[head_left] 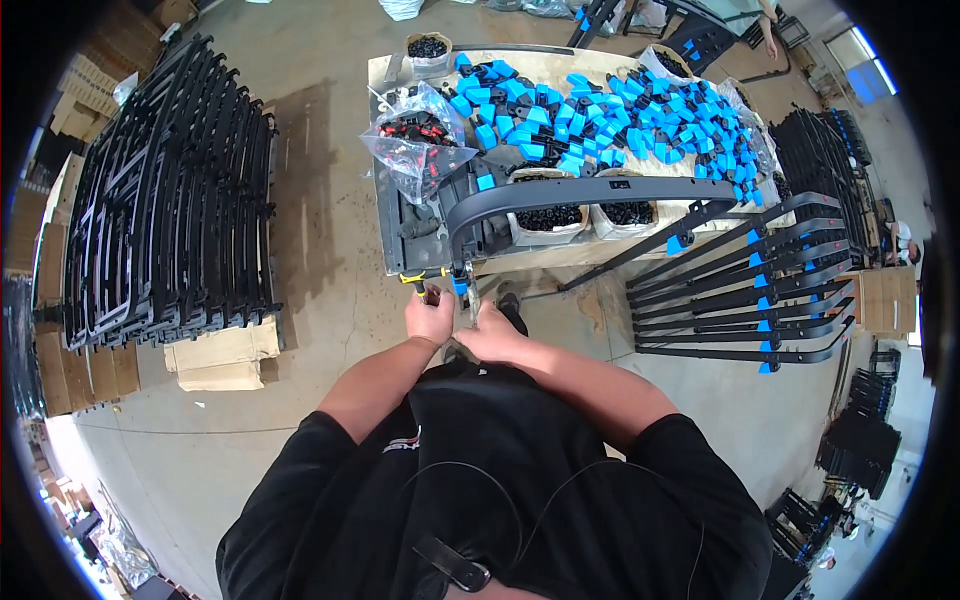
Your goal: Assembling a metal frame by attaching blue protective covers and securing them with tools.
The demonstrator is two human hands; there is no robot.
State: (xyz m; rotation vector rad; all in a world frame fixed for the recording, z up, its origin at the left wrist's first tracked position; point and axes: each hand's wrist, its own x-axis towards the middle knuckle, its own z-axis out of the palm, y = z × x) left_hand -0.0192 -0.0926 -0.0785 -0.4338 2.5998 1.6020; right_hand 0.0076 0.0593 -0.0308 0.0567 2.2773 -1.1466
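My left hand is closed around a yellow-and-black handled tool, its yellow crosspiece pointing away from me. Close beside it, my right hand is wrapped round a slim silvery metal tool; its exact kind is hard to make out. Both hands are at the near end of a black curved frame, which lies across the table's front edge. A small blue block sits at that end, just ahead of my hands.
Blue-and-black parts are heaped on the table. A clear plastic bag holds red and black pieces. Small black parts fill a white sack. Curved black frames stand at the right; a tall stack of black frames stands left.
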